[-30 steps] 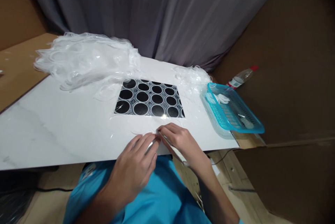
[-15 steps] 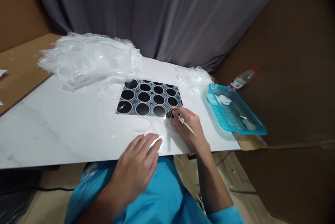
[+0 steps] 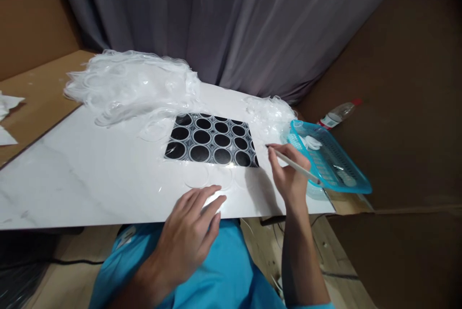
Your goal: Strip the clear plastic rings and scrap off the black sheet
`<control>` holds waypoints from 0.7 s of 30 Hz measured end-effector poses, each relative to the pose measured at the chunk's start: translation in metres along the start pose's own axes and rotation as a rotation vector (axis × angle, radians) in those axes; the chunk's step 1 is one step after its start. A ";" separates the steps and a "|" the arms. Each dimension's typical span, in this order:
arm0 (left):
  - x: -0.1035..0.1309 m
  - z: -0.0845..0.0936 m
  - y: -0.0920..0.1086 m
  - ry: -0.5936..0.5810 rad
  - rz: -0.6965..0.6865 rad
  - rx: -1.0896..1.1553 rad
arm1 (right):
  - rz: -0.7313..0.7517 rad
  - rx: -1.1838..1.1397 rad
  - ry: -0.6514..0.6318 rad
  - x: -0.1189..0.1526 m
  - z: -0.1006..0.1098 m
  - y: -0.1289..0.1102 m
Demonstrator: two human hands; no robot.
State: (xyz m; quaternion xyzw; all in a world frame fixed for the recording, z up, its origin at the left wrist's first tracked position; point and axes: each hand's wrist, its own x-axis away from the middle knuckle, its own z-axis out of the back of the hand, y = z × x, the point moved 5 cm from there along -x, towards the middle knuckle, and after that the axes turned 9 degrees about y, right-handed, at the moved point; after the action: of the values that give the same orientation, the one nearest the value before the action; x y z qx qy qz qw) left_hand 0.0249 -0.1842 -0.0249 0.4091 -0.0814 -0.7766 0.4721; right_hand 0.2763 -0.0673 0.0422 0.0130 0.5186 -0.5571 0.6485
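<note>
A clear sheet with rings lies on the white table (image 3: 119, 174), partly over a black patterned mat (image 3: 211, 139) that shows several dark circles. My left hand (image 3: 197, 229) is at the table's front edge with fingers spread, its fingertips by the clear rings (image 3: 197, 176) below the mat. Off the mat's right side, my right hand (image 3: 288, 167) is closed round a thin white pen-like tool (image 3: 298, 167), its dark tip pointing left, above the table.
A large heap of clear plastic pieces (image 3: 133, 83) lies at the back left, a smaller pile (image 3: 270, 114) at the back right. The blue basket (image 3: 325, 155) holds white items; a bottle (image 3: 337, 114) lies behind it. White scraps (image 3: 7, 107) are at the far left.
My right hand has moved right, away from the mat's lower right corner, with the tool still in it. My left hand has stayed nearly in place, and the view has shifted slightly.
</note>
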 end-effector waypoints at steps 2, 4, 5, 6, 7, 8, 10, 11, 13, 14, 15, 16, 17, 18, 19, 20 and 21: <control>-0.003 0.007 -0.006 0.083 0.119 0.101 | 0.012 -0.129 -0.185 0.014 -0.005 -0.022; -0.006 0.012 -0.015 0.165 0.235 0.173 | 0.045 -0.263 -0.375 0.031 -0.010 -0.050; -0.007 0.013 -0.019 0.193 0.272 0.195 | 0.079 -0.341 -0.473 0.040 -0.013 -0.066; -0.008 0.014 -0.023 0.206 0.295 0.212 | 0.120 -0.428 -0.553 0.048 -0.016 -0.081; -0.009 0.013 -0.027 0.204 0.307 0.225 | 0.160 -0.511 -0.623 0.056 -0.017 -0.095; -0.010 0.013 -0.030 0.197 0.317 0.235 | 0.196 -0.580 -0.668 0.063 -0.019 -0.106; -0.008 0.012 -0.037 0.185 0.348 0.247 | 0.241 -0.661 -0.697 0.072 -0.020 -0.120; -0.007 0.012 -0.040 0.185 0.370 0.250 | 0.252 -0.678 -0.692 0.076 -0.021 -0.123; -0.004 0.014 -0.045 0.196 0.429 0.268 | 0.262 -0.699 -0.685 0.081 -0.022 -0.126; -0.003 0.016 -0.047 0.202 0.464 0.289 | 0.263 -0.713 -0.689 0.082 -0.023 -0.126; -0.002 0.018 -0.048 0.208 0.499 0.317 | 0.256 -0.724 -0.692 0.083 -0.023 -0.125; -0.002 0.021 -0.050 0.211 0.533 0.349 | 0.238 -0.729 -0.694 0.082 -0.023 -0.123; -0.002 0.023 -0.051 0.207 0.562 0.385 | 0.205 -0.724 -0.691 0.081 -0.024 -0.121; -0.002 0.025 -0.051 0.190 0.581 0.424 | 0.160 -0.715 -0.679 0.079 -0.024 -0.118; -0.002 0.027 -0.051 0.159 0.587 0.465 | 0.107 -0.702 -0.663 0.077 -0.024 -0.114; -0.002 0.028 -0.050 0.116 0.581 0.506 | 0.053 -0.688 -0.647 0.074 -0.025 -0.111; -0.003 0.028 -0.048 0.067 0.564 0.542 | 0.006 -0.679 -0.631 0.073 -0.025 -0.108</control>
State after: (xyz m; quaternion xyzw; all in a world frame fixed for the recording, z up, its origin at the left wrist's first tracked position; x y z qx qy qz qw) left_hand -0.0265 -0.1635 -0.0298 0.5058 -0.3774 -0.5530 0.5440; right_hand 0.1691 -0.1449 0.0410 -0.3687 0.4490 -0.3308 0.7437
